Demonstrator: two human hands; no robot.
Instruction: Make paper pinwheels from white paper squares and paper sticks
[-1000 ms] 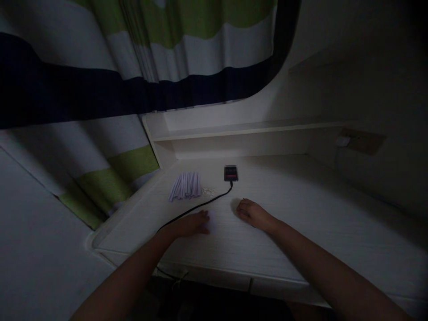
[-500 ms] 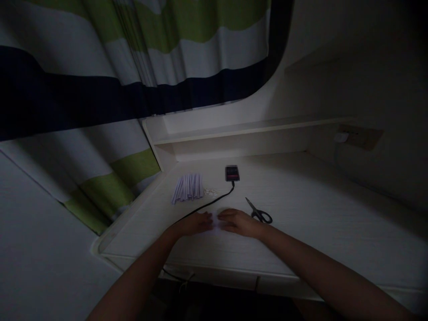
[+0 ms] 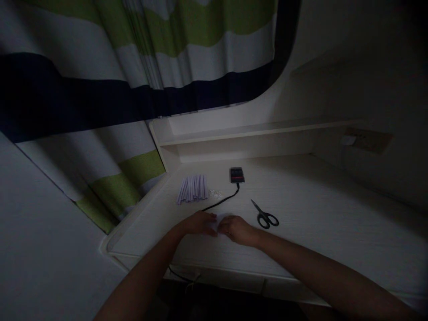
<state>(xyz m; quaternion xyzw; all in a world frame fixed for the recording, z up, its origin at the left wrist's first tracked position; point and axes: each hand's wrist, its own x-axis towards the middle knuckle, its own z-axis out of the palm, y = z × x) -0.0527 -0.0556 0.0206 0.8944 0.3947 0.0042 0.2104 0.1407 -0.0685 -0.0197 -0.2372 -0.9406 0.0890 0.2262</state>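
A small piece of pale paper (image 3: 219, 218) lies low on the desk between my hands, mostly covered by the fingers. My left hand (image 3: 199, 223) holds its left side, with fingertips and thumb a little apart on it. From the right, my right hand (image 3: 238, 229) has its fingers curled and pinched at the paper's edge. Scissors (image 3: 264, 216) with black handles rest just beyond my right hand, blades pointing away to the left. Past my left hand lies a row of thin pale lilac paper rolls (image 3: 193, 189), with small whitish bits (image 3: 216, 194) beside them.
A small black device (image 3: 236, 174) sits at mid-desk, and its black cable (image 3: 220, 202) runs behind my left hand and over the front edge. The white desk (image 3: 310, 214) meets a low shelf (image 3: 247, 131) at the back. A striped curtain (image 3: 133, 102) hangs at left.
My right hand's fingers, stretched flat before, are now curled in at the paper. The left fingers and thumb have shifted around it. The whole view has moved slightly.
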